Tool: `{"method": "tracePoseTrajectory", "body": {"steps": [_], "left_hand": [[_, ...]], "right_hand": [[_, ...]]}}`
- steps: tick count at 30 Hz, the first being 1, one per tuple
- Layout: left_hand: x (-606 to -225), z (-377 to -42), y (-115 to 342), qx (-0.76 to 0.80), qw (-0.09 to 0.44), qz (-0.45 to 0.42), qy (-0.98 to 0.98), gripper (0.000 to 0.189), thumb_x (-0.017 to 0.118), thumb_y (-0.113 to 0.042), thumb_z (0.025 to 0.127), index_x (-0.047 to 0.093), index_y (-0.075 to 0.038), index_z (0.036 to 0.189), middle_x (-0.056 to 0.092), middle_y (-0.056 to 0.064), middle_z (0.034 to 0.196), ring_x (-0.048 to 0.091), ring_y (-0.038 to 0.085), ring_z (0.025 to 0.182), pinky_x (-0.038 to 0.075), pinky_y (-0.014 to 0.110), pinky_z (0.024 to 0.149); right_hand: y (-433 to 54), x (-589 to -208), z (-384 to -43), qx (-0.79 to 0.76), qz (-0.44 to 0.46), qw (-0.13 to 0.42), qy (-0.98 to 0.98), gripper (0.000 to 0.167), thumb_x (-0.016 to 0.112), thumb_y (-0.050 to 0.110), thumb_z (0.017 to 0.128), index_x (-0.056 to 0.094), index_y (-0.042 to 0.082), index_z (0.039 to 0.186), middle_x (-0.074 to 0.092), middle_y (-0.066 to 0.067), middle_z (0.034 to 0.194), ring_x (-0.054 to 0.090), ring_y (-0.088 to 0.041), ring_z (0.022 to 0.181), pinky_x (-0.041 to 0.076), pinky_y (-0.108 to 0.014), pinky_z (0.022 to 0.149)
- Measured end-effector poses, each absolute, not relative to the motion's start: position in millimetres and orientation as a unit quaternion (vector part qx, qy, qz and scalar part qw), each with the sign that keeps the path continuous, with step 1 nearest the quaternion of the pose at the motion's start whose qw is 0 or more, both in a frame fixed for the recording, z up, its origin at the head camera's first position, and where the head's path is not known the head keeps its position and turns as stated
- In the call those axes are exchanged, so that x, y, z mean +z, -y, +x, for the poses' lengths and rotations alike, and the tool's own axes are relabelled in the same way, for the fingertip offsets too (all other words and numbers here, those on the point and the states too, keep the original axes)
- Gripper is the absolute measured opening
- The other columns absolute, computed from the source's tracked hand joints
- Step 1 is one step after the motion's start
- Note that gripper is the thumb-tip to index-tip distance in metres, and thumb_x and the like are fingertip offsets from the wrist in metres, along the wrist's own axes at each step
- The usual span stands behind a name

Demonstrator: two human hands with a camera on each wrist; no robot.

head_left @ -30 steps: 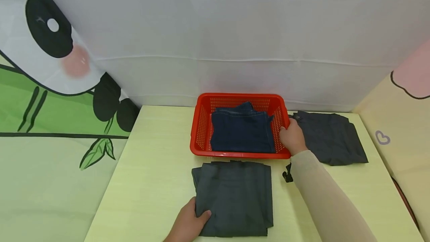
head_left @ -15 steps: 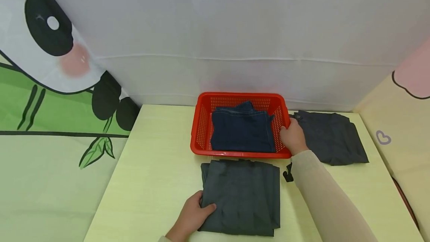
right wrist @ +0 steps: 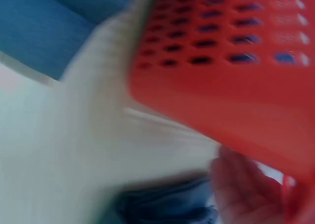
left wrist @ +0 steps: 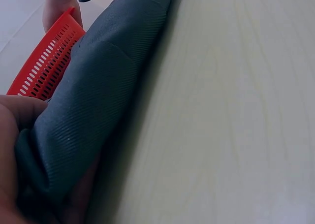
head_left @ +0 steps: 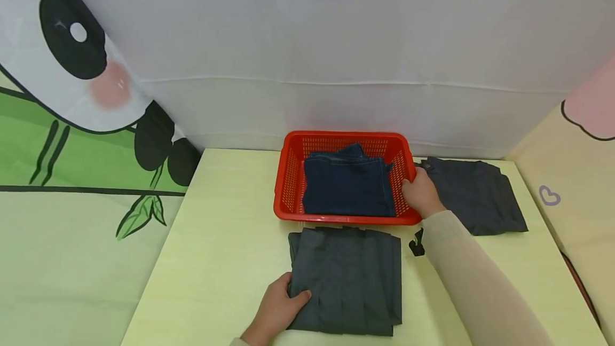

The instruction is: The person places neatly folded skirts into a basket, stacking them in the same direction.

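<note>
My left hand (head_left: 276,308) pinches the left edge of folded dark grey pants (head_left: 348,282), thumb on top and fingers tucked underneath. In the left wrist view, the thick folded side of the pants runs away from the hand over the pale table. My right hand (head_left: 423,194) grips the right rim of a red plastic basket (head_left: 288,215), just behind the grey pants. Inside the basket lie folded dark blue jeans (head_left: 348,186). From the right wrist, the basket's perforated wall fills the upper right, with fingers of the right hand (right wrist: 241,189) beneath its rim.
Another folded dark garment (head_left: 473,196) lies at the back right of the pale yellow table (head_left: 216,260), beside the basket. A white cloth backdrop (head_left: 346,57) rises behind the table, with printed panels at left and right. A black strap end (head_left: 417,244) hangs at the right wrist.
The left hand has shifted the grey pants slightly to the right, mostly in the first half second. The right hand and the basket have stayed nearly still.
</note>
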State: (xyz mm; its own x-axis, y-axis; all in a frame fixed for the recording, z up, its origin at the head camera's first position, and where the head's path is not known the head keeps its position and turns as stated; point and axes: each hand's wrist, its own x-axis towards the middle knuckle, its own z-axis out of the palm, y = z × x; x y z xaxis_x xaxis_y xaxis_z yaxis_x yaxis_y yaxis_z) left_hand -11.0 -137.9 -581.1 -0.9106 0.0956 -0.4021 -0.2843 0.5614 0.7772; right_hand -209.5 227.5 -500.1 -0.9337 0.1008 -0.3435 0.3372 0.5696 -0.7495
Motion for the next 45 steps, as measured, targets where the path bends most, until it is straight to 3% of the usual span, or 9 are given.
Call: {"method": "tracePoseTrajectory", "body": {"steps": [4,7,13,20,27,32,41,45], "left_hand": [[-579.1,-11.1,138.1,0.464,0.213,-0.062,-0.858,0.058,0.076,-0.039,0.089,0.062,0.004,0.125,0.069,0.011,0.114,0.066,0.028,0.103,0.054,0.054,0.090],[-579.1,-11.2,138.2,0.465,0.217,-0.066,-0.856,0.058,0.076,-0.039,0.089,0.061,0.004,0.126,0.069,0.011,0.114,0.066,0.029,0.103,0.054,0.055,0.091],[-579.1,-13.1,136.0,0.465,0.222,-0.068,-0.854,0.058,0.076,-0.038,0.089,0.061,0.004,0.126,0.069,0.011,0.115,0.066,0.029,0.104,0.054,0.055,0.092],[-578.3,-13.3,136.1,0.463,0.219,-0.063,-0.857,0.057,0.077,-0.038,0.089,0.062,0.003,0.126,0.070,0.010,0.113,0.067,0.027,0.102,0.055,0.053,0.090],[-576.8,-12.4,137.1,0.465,0.209,-0.062,-0.858,0.058,0.077,-0.038,0.089,0.062,0.004,0.126,0.070,0.010,0.113,0.067,0.028,0.103,0.054,0.053,0.090],[-578.4,-11.9,135.4,0.466,0.209,-0.051,-0.858,0.058,0.076,-0.039,0.090,0.062,0.003,0.126,0.070,0.010,0.114,0.067,0.028,0.103,0.054,0.053,0.091],[-578.1,-10.9,135.7,0.469,0.200,-0.047,-0.859,0.056,0.075,-0.038,0.089,0.063,0.004,0.124,0.070,0.009,0.111,0.067,0.027,0.100,0.055,0.051,0.088],[-578.2,-10.6,136.6,0.472,0.203,-0.049,-0.857,0.056,0.075,-0.038,0.090,0.062,0.004,0.125,0.070,0.009,0.111,0.067,0.027,0.101,0.055,0.051,0.088]], "right_hand": [[-237.4,-488.4,-208.0,-0.470,0.105,0.179,-0.858,0.065,0.049,0.031,0.108,0.022,-0.005,0.155,0.051,-0.030,0.135,0.065,-0.041,0.110,0.060,-0.049,0.085],[-244.4,-477.7,-199.2,-0.470,0.112,0.188,-0.855,0.070,0.051,0.038,0.108,0.024,-0.004,0.156,0.050,-0.027,0.136,0.065,-0.037,0.111,0.059,-0.047,0.089],[-258.7,-474.2,-160.0,-0.445,0.136,0.167,-0.870,0.080,0.046,0.056,0.105,0.031,-0.005,0.154,0.047,-0.027,0.142,0.054,-0.041,0.123,0.048,-0.056,0.100],[-254.9,-492.3,-103.7,-0.409,0.185,0.135,-0.883,0.086,0.038,0.070,0.101,0.044,-0.004,0.146,0.056,-0.026,0.132,0.056,-0.040,0.115,0.050,-0.054,0.090],[-232.8,-506.1,-70.1,-0.388,0.149,0.101,-0.904,0.072,0.048,0.061,0.103,0.053,-0.002,0.138,0.063,-0.020,0.125,0.060,-0.035,0.110,0.052,-0.050,0.089],[-222.7,-519.4,-48.3,-0.392,0.149,0.122,-0.900,0.060,0.055,0.047,0.105,0.053,-0.004,0.136,0.066,-0.019,0.122,0.062,-0.034,0.110,0.052,-0.053,0.092],[-200.6,-534.7,-24.4,-0.517,0.198,0.177,-0.814,0.072,0.059,0.040,0.105,0.036,-0.009,0.152,0.049,-0.031,0.147,0.055,-0.041,0.129,0.049,-0.053,0.103],[-193.9,-537.6,-22.6,-0.599,0.230,0.197,-0.741,0.067,0.056,0.036,0.107,0.036,-0.012,0.150,0.042,-0.034,0.151,0.047,-0.045,0.137,0.048,-0.052,0.105]]}}
